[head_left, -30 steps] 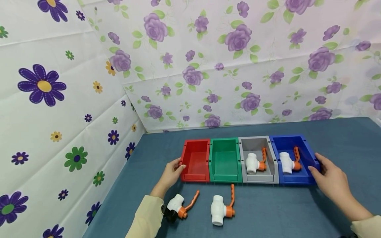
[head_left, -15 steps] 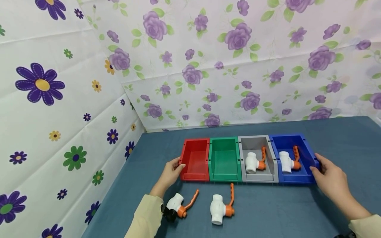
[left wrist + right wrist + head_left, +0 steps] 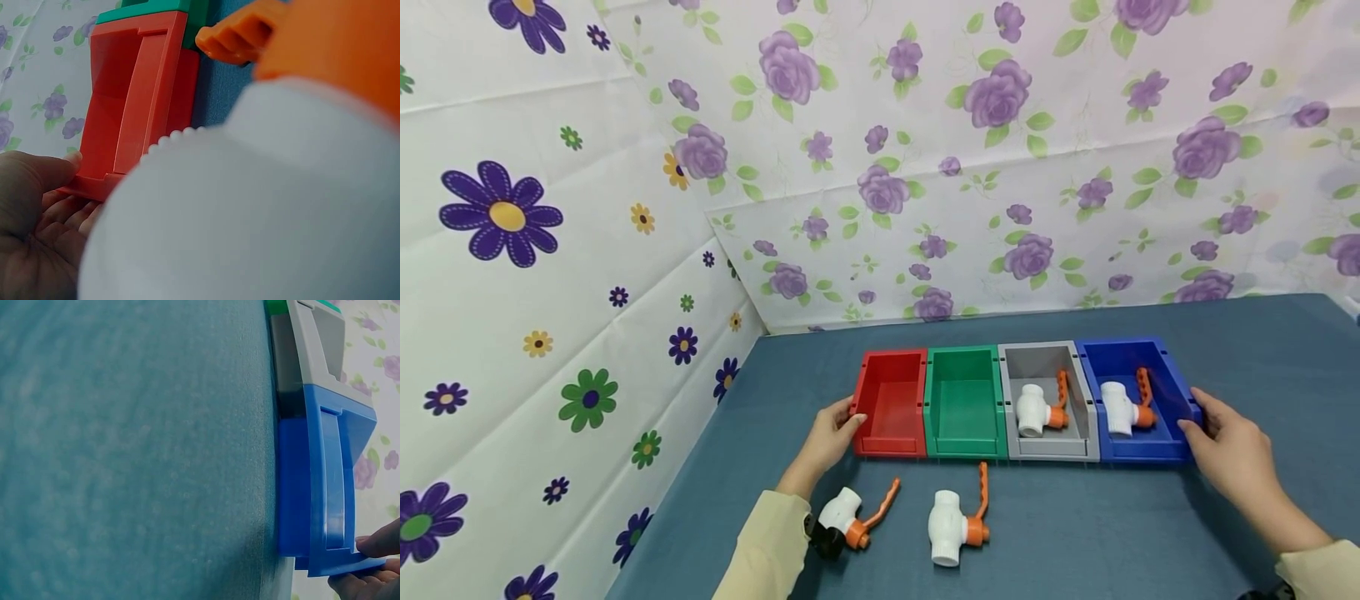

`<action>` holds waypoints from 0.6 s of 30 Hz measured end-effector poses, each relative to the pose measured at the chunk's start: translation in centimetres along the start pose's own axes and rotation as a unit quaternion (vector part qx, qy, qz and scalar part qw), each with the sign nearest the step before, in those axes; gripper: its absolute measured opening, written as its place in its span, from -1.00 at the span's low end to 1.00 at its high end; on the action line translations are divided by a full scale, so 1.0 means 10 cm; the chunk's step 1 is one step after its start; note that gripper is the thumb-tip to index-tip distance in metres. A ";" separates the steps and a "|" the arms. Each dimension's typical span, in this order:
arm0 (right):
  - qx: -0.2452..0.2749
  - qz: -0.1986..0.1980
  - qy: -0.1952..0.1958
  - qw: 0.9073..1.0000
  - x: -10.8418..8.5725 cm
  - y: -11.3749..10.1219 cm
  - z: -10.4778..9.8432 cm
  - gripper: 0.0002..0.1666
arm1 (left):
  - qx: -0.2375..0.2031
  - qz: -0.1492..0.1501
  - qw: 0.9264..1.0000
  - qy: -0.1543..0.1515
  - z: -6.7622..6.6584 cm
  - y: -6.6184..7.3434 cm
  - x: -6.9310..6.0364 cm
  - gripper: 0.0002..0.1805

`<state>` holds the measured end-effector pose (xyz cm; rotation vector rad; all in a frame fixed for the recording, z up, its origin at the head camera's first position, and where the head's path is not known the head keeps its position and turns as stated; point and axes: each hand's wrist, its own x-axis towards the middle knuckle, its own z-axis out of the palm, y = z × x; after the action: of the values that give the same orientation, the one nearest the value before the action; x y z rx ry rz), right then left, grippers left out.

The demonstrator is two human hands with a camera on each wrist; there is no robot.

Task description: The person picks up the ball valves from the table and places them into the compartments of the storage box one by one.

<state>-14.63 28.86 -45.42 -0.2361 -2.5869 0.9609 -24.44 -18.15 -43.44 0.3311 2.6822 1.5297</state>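
Note:
Four joined bins stand in a row: red, green, grey and blue. My left hand pinches the red bin's outer wall, thumb over the rim and fingers beneath it, as the left wrist view shows. At the other end, my right hand grips the blue bin's outer side wall. One white ball valve with an orange handle lies in the grey bin, and a similar valve in the blue one. Red and green bins hold nothing.
Two more white ball valves with orange handles lie on the blue-grey tablecloth before the bins: a tilted valve close to my left wrist, partly covered by a black strap piece, and another valve to its right. Flowered cloth hangs behind.

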 end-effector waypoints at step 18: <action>0.001 0.008 -0.008 1.000 0.01 0.00 -0.01 -0.39 | 0.011 -0.006 1.000 0.002 0.00 0.02 0.01 -0.52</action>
<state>-14.68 28.92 -45.33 -0.2490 -2.6022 0.9761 -24.46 -18.06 -43.24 0.3108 2.7012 1.5006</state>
